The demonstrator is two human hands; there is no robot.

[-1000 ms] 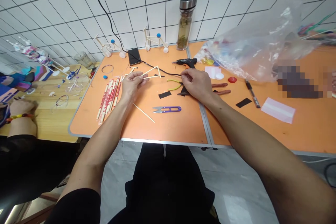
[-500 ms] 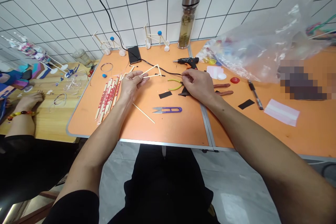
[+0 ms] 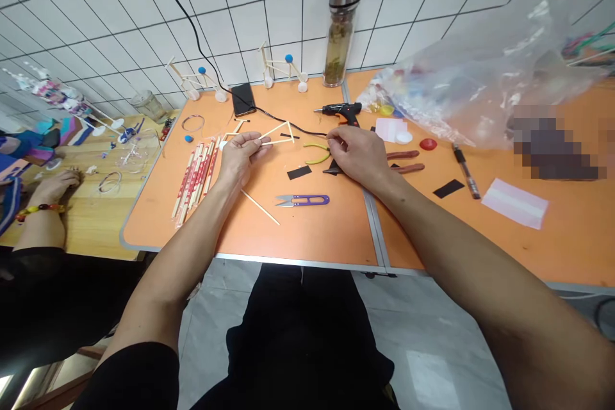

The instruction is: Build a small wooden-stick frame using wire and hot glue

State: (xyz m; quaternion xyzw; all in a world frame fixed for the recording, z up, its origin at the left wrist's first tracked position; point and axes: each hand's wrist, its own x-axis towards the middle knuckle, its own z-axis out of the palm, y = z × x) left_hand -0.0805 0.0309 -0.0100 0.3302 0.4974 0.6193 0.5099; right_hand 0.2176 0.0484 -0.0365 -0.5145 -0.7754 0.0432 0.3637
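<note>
My left hand (image 3: 239, 157) pinches a small frame of thin wooden sticks (image 3: 292, 133) joined at the corners, holding it over the table. Closed fingertips of my right hand (image 3: 358, 152) rest close to a black cord (image 3: 307, 131); whether they grip anything is hidden. Yellow tool handles (image 3: 316, 161) stick out on the left of that hand, and brown handles (image 3: 407, 168) on its right. A glue gun (image 3: 342, 111) lies just behind it. Nearer to me are purple-handled thread snips (image 3: 307, 200) and a loose thin stick (image 3: 261, 207).
Wrapped chopsticks (image 3: 192, 182) lie left of my left forearm. Along the wall stand two stick models with blue balls (image 3: 289, 59), a phone (image 3: 243, 100) and a glass bottle (image 3: 340, 38). A clear plastic bag (image 3: 461, 90) spreads at right. Another person's hand (image 3: 57, 187) rests on the left table.
My camera view has shifted slightly. Both hands keep nearly the same pose, with the stick frame still in my left hand.
</note>
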